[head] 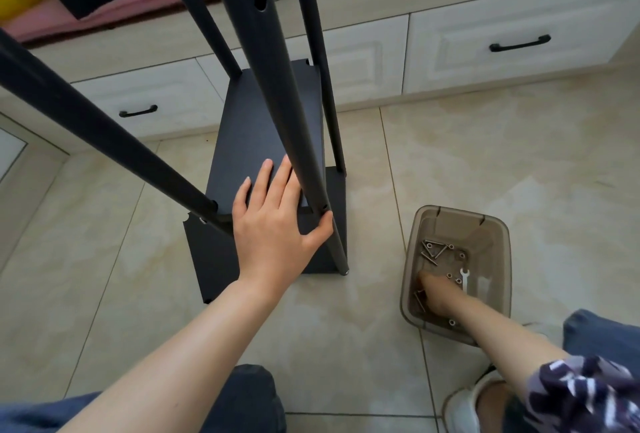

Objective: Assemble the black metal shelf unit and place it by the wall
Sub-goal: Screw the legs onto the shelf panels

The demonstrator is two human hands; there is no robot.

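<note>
The black metal shelf unit stands on the tile floor with its round posts [277, 86] rising toward me. A black shelf panel [263, 120] sits between the posts above a lower panel [207, 259]. My left hand [273, 224] lies on the near end of the upper panel, fingers spread, thumb hooked round its corner by the front right post. My right hand [438, 294] reaches down into a brown see-through bin [498, 235], fingertips among loose screws [431, 252]. The bin wall blurs those fingers, so I cannot tell whether they hold anything.
A small white wrench [464, 280] lies in the bin to the right of my hand. Cream drawers with black handles [519, 48] run along the back under a bench with pink cushion. My knees [249, 398] and a slippered foot [464, 408] are at the bottom edge.
</note>
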